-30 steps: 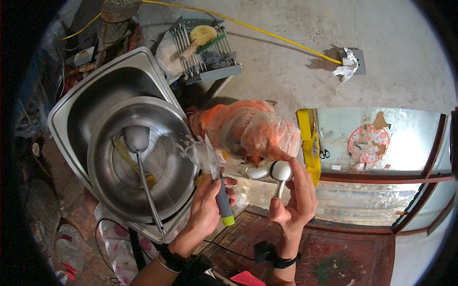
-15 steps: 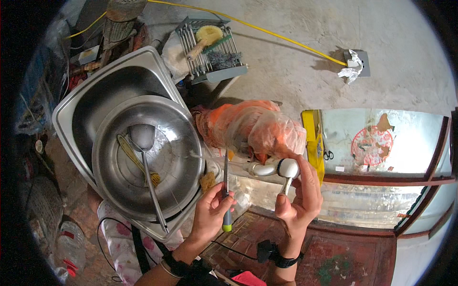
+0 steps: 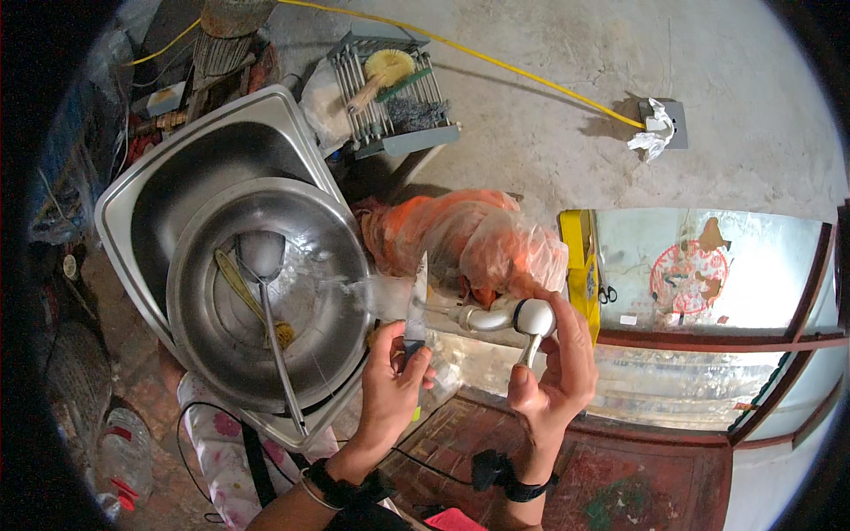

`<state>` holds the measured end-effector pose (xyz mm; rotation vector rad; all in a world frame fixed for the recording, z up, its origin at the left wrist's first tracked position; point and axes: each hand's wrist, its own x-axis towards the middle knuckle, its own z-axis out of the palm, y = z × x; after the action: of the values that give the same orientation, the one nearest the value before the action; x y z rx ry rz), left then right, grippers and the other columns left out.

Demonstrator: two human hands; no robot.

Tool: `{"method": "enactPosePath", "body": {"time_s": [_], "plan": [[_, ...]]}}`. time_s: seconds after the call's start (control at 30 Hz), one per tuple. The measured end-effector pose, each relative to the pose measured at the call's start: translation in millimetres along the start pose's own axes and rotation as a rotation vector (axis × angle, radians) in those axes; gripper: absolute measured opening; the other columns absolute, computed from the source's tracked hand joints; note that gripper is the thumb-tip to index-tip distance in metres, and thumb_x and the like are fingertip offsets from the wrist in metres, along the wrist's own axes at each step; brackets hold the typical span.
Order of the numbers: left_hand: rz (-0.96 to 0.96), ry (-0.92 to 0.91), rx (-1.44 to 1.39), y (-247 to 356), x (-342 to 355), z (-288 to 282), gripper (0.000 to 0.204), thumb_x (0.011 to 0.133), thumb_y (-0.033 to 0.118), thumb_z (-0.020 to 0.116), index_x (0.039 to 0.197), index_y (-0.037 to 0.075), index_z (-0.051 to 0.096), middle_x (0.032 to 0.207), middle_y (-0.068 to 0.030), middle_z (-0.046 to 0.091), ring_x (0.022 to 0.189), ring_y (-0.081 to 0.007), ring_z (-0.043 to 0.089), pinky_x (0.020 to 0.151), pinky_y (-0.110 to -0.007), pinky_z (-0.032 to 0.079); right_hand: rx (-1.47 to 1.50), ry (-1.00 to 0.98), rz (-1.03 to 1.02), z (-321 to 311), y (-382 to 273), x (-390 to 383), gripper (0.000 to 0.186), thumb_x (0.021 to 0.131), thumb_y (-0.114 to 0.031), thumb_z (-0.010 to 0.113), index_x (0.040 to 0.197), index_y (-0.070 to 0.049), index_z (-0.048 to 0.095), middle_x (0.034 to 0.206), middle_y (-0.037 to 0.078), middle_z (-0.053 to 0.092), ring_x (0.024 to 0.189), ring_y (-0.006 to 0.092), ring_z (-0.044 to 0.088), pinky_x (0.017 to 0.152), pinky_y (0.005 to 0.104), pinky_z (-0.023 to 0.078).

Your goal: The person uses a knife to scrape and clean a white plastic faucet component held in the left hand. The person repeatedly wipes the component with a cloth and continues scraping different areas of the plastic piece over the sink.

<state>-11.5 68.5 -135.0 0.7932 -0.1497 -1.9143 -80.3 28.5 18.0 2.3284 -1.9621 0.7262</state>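
Observation:
My left hand [image 3: 390, 389] grips a knife [image 3: 415, 314] with a grey and lime handle, its blade pointing up in water [image 3: 372, 296] that sprays leftward from the white faucet [image 3: 485, 316]. My right hand [image 3: 553, 380] has its fingers round the faucet's head and lever [image 3: 531, 350]. Left of both hands, a large steel basin [image 3: 204, 372] sits in the sink [image 3: 142, 203], holding a long-handled ladle [image 3: 262, 258] and an olive-handled brush [image 3: 235, 280]. Beyond the faucet lie orange items in a clear plastic bag [image 3: 443, 230].
A rack [image 3: 407, 142] holds a round brush [image 3: 390, 69] and scourer. A yellow cord [image 3: 531, 80] runs to a wall socket [image 3: 676, 131]. Right stand a yellow item [image 3: 580, 257], scissors [image 3: 606, 294] and a red-framed window [image 3: 801, 292]. A plastic bottle [image 3: 124, 451] is lower left.
The knife has shifted right since a second ago; over the last half second it has risen and turned its blade flat toward view. My right hand stays on the faucet.

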Motion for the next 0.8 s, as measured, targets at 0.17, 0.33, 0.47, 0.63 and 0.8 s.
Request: {"method": "enactPosePath", "body": {"time_s": [0.17,0.33,0.47,0.63,0.8], "plan": [[-0.013,-0.012,0.019,0,-11,-2,0.032,0.092,0.012,0.05,0.12,0.006,0.037,0.09,-0.008,0.053,0.067,-0.0138,0.057,0.055,-0.027,0.051,-0.006,0.003,-0.015,-1,3,0,0.067,0.073,-0.038,0.068,0.12,0.006,0.051,0.107,0.021,0.057,0.095,0.0275,0.059,0.077,0.035,0.052],[-0.09,0.013,0.054,-1,-28,-7,0.031,0.093,0.013,0.049,0.12,0.005,0.037,0.092,-0.0105,0.054,0.069,-0.0161,0.059,0.057,-0.029,0.054,0.096,0.067,0.042,6,3,-3,0.074,0.069,-0.044,0.072,0.12,0.006,0.052,0.107,0.019,0.057,0.095,0.0268,0.059,0.079,0.0353,0.05],[-0.083,0.007,0.03,-1,-30,-7,0.03,0.092,0.013,0.05,0.119,0.006,0.038,0.093,-0.0109,0.054,0.07,-0.017,0.06,0.058,-0.03,0.054,0.171,0.052,0.089,2,10,-13,0.092,0.062,-0.056,0.075,0.125,0.005,0.046,0.115,0.02,0.055,0.102,0.0278,0.057,0.085,0.0378,0.048],[-0.06,-0.014,0.026,-6,-24,-8,0.027,0.092,0.011,0.05,0.117,0.006,0.039,0.093,-0.011,0.054,0.074,-0.0182,0.06,0.06,-0.032,0.055,0.519,0.154,0.256,5,3,-29,0.104,0.062,-0.058,0.073,0.133,0.006,0.032,0.128,0.024,0.045,0.115,0.0332,0.05,0.095,0.0421,0.043],[-0.104,0.0,-0.058,-2,-20,-3,0.028,0.092,0.009,0.05,0.115,0.0,0.038,0.093,-0.0108,0.055,0.077,-0.0179,0.061,0.063,-0.03,0.054,0.273,0.424,0.312,6,17,-73,0.05,0.079,-0.029,0.07,0.109,0.007,0.054,0.104,0.019,0.059,0.094,0.0257,0.059,0.083,0.0358,0.047]]}}
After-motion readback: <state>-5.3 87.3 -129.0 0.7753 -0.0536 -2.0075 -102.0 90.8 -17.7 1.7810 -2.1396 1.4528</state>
